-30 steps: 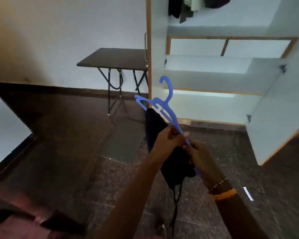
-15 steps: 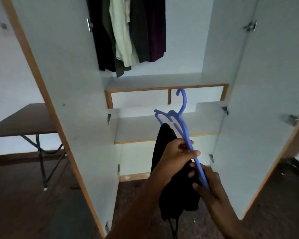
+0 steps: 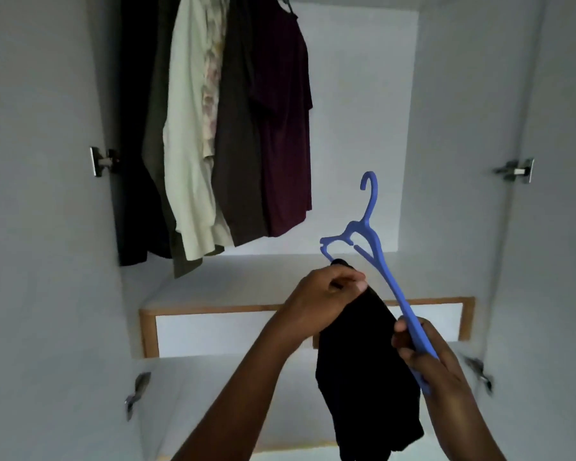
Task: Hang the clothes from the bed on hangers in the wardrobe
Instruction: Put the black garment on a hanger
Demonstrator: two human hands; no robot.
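1. The left hand [image 3: 326,299], in the centre of the frame, is pinching the top edge of a black garment [image 3: 369,377] between thumb and curled fingers.
2. The right hand [image 3: 423,354], at lower right, is gripping the lower arm of a blue plastic hanger [image 3: 376,257], with its fingers wrapping round the bar.
3. The hanger is tilting, with its hook pointing up toward the middle right of the frame and its far arm disappearing into the garment just above the left hand.
4. The black garment is hanging down between the two hands, reaching the bottom edge of the frame.
5. The open wardrobe [image 3: 453,128] is filling the view; several clothes are hanging in its upper left, among them a maroon shirt [image 3: 285,128] and a pale shirt [image 3: 187,144].
6. A wood-edged shelf [image 3: 213,309] is sitting behind the hands, below the hanging clothes.
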